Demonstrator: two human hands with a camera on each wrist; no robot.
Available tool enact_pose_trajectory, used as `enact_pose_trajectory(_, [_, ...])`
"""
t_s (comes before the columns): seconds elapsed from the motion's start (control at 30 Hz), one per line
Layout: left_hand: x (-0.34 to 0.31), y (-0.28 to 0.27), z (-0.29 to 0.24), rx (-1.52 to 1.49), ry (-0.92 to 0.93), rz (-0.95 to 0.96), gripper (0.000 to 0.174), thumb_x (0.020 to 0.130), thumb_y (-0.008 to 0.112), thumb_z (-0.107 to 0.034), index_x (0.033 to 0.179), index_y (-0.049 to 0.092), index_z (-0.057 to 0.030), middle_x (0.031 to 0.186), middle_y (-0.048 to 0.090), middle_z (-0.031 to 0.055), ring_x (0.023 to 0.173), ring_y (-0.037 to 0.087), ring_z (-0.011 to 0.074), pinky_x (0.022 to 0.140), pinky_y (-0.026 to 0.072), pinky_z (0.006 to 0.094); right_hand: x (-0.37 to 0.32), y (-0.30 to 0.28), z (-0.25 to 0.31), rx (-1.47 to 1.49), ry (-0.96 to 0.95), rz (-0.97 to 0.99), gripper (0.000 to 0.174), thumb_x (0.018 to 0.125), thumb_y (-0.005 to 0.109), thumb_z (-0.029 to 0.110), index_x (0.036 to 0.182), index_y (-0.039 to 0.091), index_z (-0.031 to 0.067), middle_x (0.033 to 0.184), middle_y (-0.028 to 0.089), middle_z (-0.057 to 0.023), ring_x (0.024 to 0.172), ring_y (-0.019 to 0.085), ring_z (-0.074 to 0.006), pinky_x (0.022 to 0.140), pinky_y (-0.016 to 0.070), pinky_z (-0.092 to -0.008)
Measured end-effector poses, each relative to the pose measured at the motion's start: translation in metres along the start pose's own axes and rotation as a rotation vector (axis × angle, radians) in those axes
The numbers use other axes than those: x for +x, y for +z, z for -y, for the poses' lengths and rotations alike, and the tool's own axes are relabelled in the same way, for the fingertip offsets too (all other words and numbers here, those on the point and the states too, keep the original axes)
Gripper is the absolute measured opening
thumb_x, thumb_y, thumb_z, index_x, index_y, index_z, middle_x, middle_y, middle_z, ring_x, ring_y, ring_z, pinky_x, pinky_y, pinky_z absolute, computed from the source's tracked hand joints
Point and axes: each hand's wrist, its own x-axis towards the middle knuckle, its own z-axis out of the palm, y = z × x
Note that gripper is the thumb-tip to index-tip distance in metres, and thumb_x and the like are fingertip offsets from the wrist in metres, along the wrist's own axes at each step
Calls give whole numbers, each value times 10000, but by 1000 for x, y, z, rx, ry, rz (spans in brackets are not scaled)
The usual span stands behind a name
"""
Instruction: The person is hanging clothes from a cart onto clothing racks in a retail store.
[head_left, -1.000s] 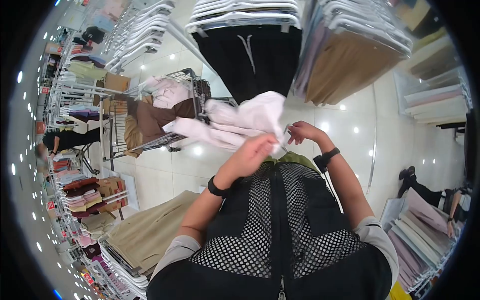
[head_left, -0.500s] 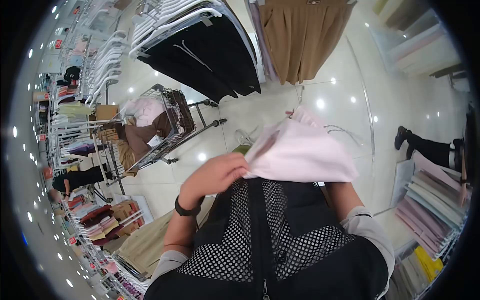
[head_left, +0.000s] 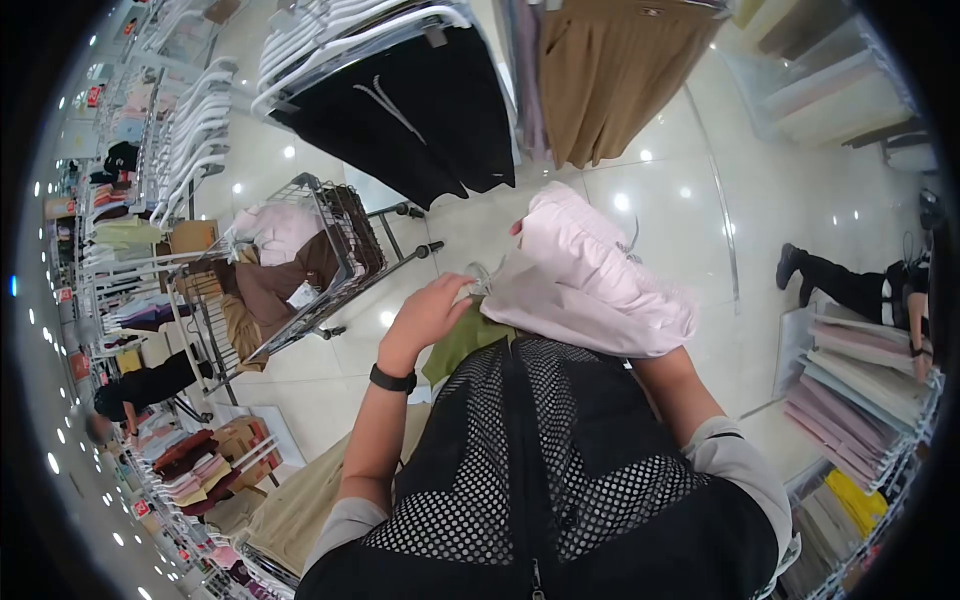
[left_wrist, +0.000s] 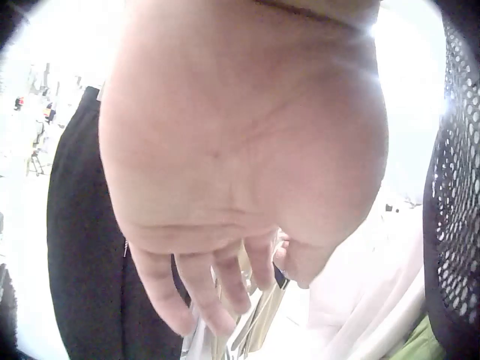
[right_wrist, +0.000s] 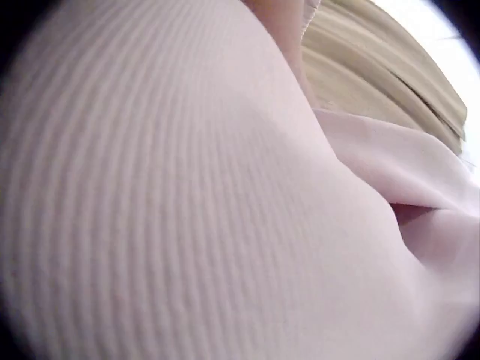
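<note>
A pale pink garment (head_left: 590, 285) with a gathered, ribbed band is bunched in front of the black mesh vest in the head view. My right forearm (head_left: 675, 385) goes in under it, so most of my right hand is covered. A small bit of finger from my right hand (head_left: 516, 228) shows at its far left edge. Ribbed pink cloth (right_wrist: 165, 187) fills the right wrist view. My left hand (head_left: 430, 318), fingers loosely bent and holding nothing, is left of the garment, near a clear hanger (head_left: 482, 276). Green cloth (head_left: 460, 343) hangs below it.
Black trousers (head_left: 410, 120) and brown trousers (head_left: 610, 85) hang on racks ahead. A wire cart (head_left: 350, 270) with clothes stands to the left. Beige trousers (head_left: 300, 505) hang at lower left, folded pastel clothes (head_left: 840, 400) at right. One person stands at each far side.
The pink garment came from the left across my front, over my right hand and forearm. My left hand has let go of it and moved slightly away to the left.
</note>
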Motion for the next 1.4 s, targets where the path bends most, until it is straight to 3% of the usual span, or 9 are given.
enact_pose_trajectory(0.1, [18, -5, 19, -274, -35, -192, 425, 1035, 612, -249, 1381, 533, -16, 1263, 654, 153, 1153, 647, 291, 963, 519, 380, -47, 2, -3, -43, -21, 15, 350, 1060, 548, 299, 1176, 664, -10, 1041, 762, -102, 823, 697, -212, 773, 569, -326])
enact_pose_trajectory(0.23, [42, -22, 51, -709, -109, -330, 508, 1043, 636, -325, 1342, 515, 68, 1225, 663, 203, 1110, 662, 266, 961, 521, 369, 10, 49, 28, -90, -63, 33, 350, 1062, 548, 297, 1179, 665, -11, 1043, 761, -101, 827, 695, -213, 780, 567, -325])
enact_pose_trajectory(0.5, [24, -70, 138, -960, -163, -298, 407, 998, 715, -206, 1268, 506, 16, 1110, 655, 76, 983, 604, 107, 852, 510, 277, 115, 176, 90, -177, -100, 67, 348, 1066, 547, 291, 1184, 668, -13, 1046, 758, -98, 835, 691, -214, 794, 563, -324])
enact_pose_trajectory(0.73, [24, -104, 192, -908, -86, -354, 393, 970, 743, -201, 1246, 549, 1, 1069, 669, 53, 944, 610, 104, 841, 512, 279, 129, 176, 129, -182, -142, 9, 347, 1069, 546, 287, 1188, 671, -15, 1049, 755, -96, 842, 687, -215, 806, 560, -323])
enact_pose_trajectory(0.77, [27, -107, 198, -878, -87, -349, 380, 967, 739, -203, 1243, 586, 10, 1051, 699, 70, 948, 629, 111, 856, 522, 294, 169, 133, 106, -647, -218, 68, 358, 1091, 522, 322, 993, 676, 14, 894, 692, -51, 792, 612, -179, 784, 506, -302])
enact_pose_trajectory(0.8, [32, -107, 204, -876, -73, -336, 380, 967, 739, -203, 1243, 586, 10, 1051, 699, 70, 948, 629, 111, 856, 522, 294, 163, 121, 111, -645, -220, 49, 358, 1091, 522, 322, 993, 676, 14, 894, 692, -51, 792, 612, -179, 784, 506, -302])
enact_pose_trajectory(0.9, [49, -116, 208, -936, 11, -234, 377, 965, 740, -215, 1235, 612, 14, 1048, 722, 89, 946, 645, 124, 867, 526, 306, 140, 118, 138, -266, 26, -145, 491, 1113, 439, 440, 782, 511, 84, 729, 480, 4, 669, 456, -117, 666, 414, -287])
enact_pose_trajectory(1.2, [79, -161, 172, -584, 127, -106, 316, 941, 756, -175, 1159, 647, 25, 1010, 710, 91, 924, 629, 122, 845, 521, 305, 51, 84, 165, 194, -325, -159, 539, 1129, 357, 470, 988, 602, 11, 746, 419, -7, 706, 385, -150, 686, 362, -314])
enact_pose_trajectory(1.4, [91, -188, 146, -373, 246, -210, 289, 958, 723, -145, 1179, 651, 26, 989, 697, 97, 920, 668, 194, 839, 530, 338, 29, 65, 123, 659, -353, -144, 607, 1118, 320, 542, 685, 401, 125, 766, 490, -58, 700, 429, -191, 679, 373, -324])
